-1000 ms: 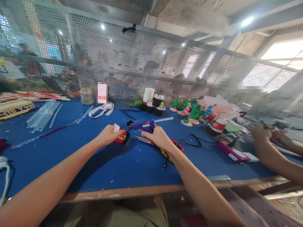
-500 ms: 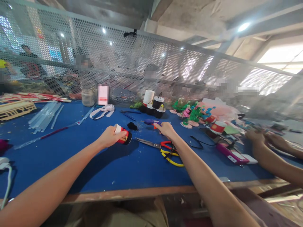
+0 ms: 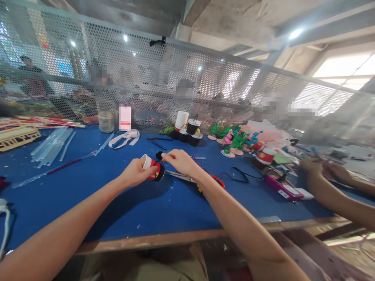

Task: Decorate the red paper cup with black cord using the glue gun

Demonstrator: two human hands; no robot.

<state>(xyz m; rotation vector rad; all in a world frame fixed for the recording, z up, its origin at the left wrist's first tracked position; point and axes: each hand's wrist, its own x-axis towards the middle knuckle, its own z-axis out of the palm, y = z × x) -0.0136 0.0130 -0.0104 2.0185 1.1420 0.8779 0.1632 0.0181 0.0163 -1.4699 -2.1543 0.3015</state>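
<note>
My left hand [image 3: 136,173] is closed around a small red paper cup [image 3: 152,168]. The cup has a white end and a black end, and it is tilted above the table. Beside it, my right hand [image 3: 177,160] pinches the edge of a black fuzzy clump [image 3: 159,155], partly covered by the fingers. Below the right hand lie scissors [image 3: 180,175], their handles mostly hidden by my forearm. A glue gun is largely out of sight behind the right hand, with its glue stick [image 3: 200,158] showing.
Black and white cups [image 3: 193,127] stand at the back by the mesh screen [image 3: 140,89]. Green and pink craft figures [image 3: 237,140] and a purple power strip [image 3: 283,188] are to the right, near another person's hands [image 3: 313,166]. Clear glue sticks [image 3: 49,144] lie left.
My right hand has left the glue gun and moved left to the black fuzzy clump, its fingers now closed on it. My left hand keeps the cup in nearly the same place.
</note>
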